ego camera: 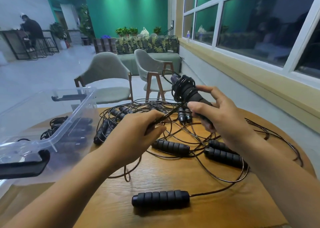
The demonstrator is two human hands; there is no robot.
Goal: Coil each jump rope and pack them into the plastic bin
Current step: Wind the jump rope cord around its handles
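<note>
my right hand gripping a cord-wrapped handle, my left hand pinching its cord just beside, plastic bin left of it, tangled jump ropes beneath both

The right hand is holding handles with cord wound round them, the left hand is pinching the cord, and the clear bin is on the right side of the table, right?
Not quite: the head view shows the clear bin on the left side of the table, not the right. The rest stands: the right hand holds the wound handles and the left hand pinches the cord.
</note>
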